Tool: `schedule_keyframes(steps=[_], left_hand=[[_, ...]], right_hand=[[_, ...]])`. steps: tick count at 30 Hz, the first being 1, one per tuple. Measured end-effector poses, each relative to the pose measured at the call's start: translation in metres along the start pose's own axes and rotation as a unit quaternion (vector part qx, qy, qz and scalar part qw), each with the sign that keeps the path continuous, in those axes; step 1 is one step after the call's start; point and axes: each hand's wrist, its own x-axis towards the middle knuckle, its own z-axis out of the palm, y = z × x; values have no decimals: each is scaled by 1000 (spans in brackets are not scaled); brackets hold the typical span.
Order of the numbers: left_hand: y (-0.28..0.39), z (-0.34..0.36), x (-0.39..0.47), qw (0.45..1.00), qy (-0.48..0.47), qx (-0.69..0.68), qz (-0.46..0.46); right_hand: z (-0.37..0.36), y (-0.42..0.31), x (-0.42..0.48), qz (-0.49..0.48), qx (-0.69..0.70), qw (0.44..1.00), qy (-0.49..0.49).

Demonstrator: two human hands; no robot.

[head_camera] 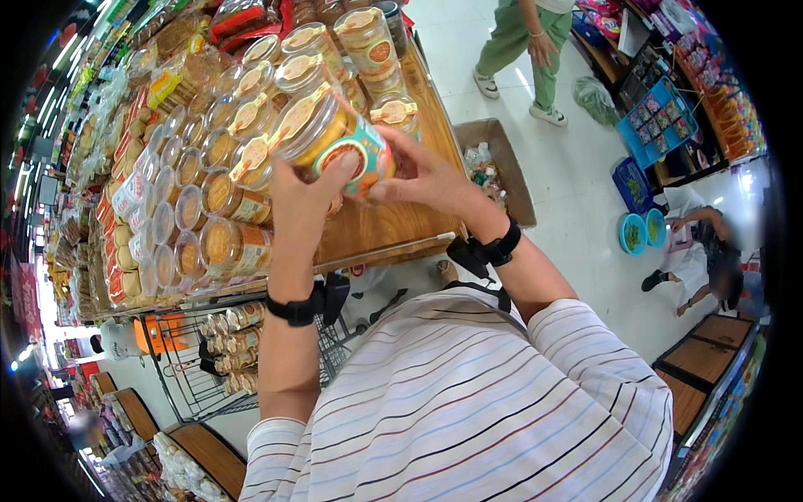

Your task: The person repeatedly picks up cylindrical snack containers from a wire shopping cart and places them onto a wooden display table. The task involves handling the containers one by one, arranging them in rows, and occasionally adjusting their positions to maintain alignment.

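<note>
Both my hands grip one clear plastic jar of yellow baked snacks (342, 141), tilted above the wooden display table (376, 229). A teal and orange label wraps its side, and a paper seal strip crosses its lid. My left hand (304, 197) holds the near left side, thumb across the label. Around the base end curls my right hand (426, 169). Just behind, similar sealed jars (251, 119) stand in rows and partly in stacks. To the left, jars with round biscuits showing through their ends (219, 238) lie on their sides.
A shopping cart (188, 370) holding several jars stands below the table's left part. Beside the table's right edge is a cardboard box (502, 169) with plastic bottles. One person in green trousers (527, 56) stands in the aisle; another person (715, 263) is near blue basins (633, 233).
</note>
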Motion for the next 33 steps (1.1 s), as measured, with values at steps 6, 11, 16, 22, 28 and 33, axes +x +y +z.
schedule_keyframes(steps=[6,11,16,22,28,33], left_hand=[[-45,34,67,996,-29,39,76],[-64,63,102,994,-24,43,99],[-93,66,122,989,2,90,117],[-105,65,130,988,-5,101,121],[-100,69,125,990,-10,78,115],[-93,71,121,992,-27,51,114]], right_hand=[[-74,36,0,-9,-188,969,161],[-104,60,0,26,-244,945,218],[-111,76,3,37,-255,942,215],[-117,101,16,-2,-255,946,201],[-121,119,24,-33,-313,928,200],[-123,127,31,-24,-272,944,183]])
